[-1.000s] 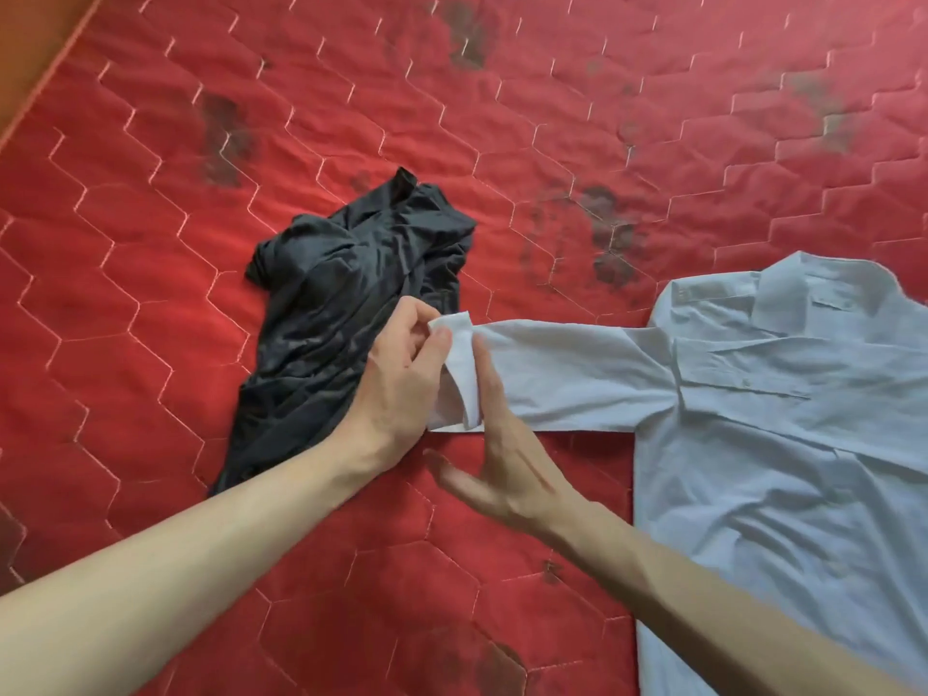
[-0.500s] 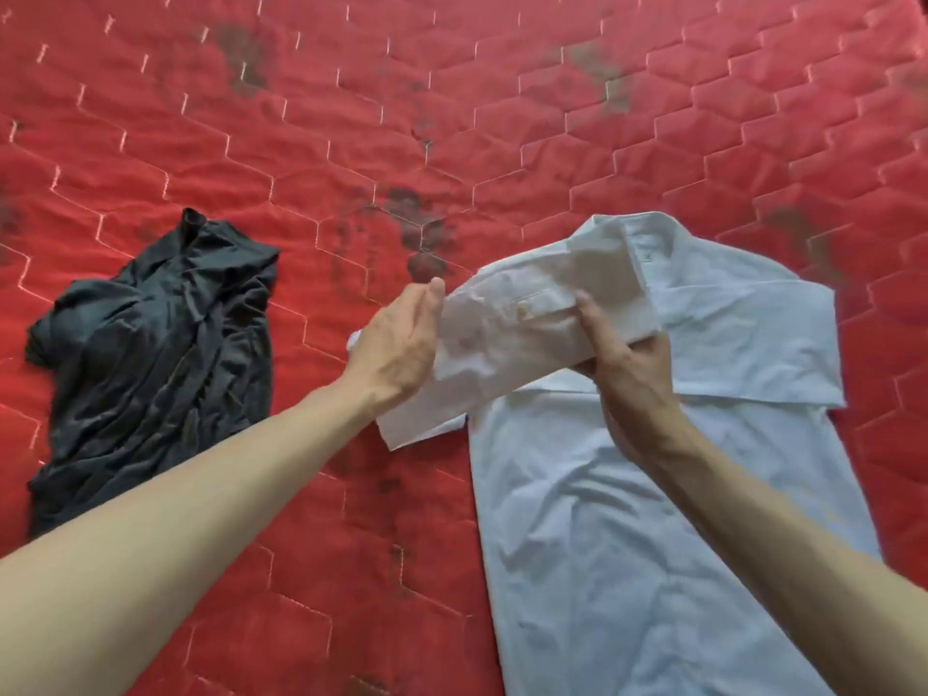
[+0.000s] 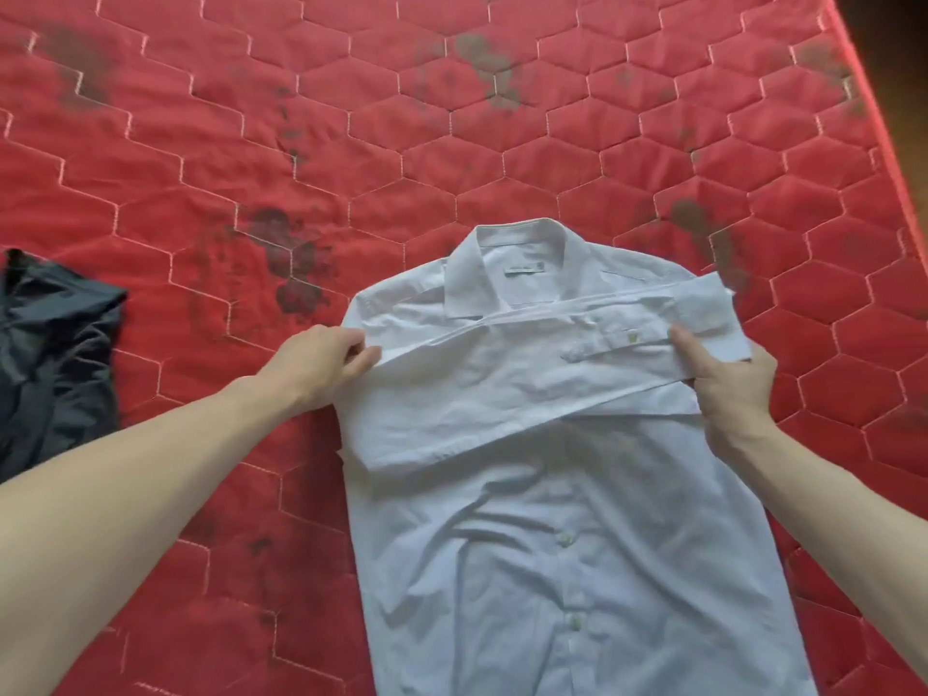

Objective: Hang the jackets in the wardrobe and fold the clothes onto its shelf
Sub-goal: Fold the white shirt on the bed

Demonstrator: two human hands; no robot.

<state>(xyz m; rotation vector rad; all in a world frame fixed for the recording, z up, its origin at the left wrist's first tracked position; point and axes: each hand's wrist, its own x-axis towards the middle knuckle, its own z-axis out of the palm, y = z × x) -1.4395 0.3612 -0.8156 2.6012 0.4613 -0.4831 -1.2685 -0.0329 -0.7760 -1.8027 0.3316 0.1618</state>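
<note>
A white button-up shirt (image 3: 552, 535) lies front up on the red mattress (image 3: 401, 143), collar away from me. One long sleeve (image 3: 527, 389) is folded across the chest from left to right. My left hand (image 3: 321, 364) pinches the fold of that sleeve at the shirt's left shoulder. My right hand (image 3: 728, 379) grips the sleeve near its cuff at the shirt's right side, thumb on top. A crumpled dark garment (image 3: 55, 354) lies at the left edge of view, apart from both hands.
The red quilted mattress has dark stains in several spots. Its right edge (image 3: 884, 118) runs down the top right corner, with dark floor beyond. No wardrobe or shelf is in view.
The sleeve was carried from the left across the shirt's chest and laid there. My view has shifted right, so the dark garment now sits at the left edge.
</note>
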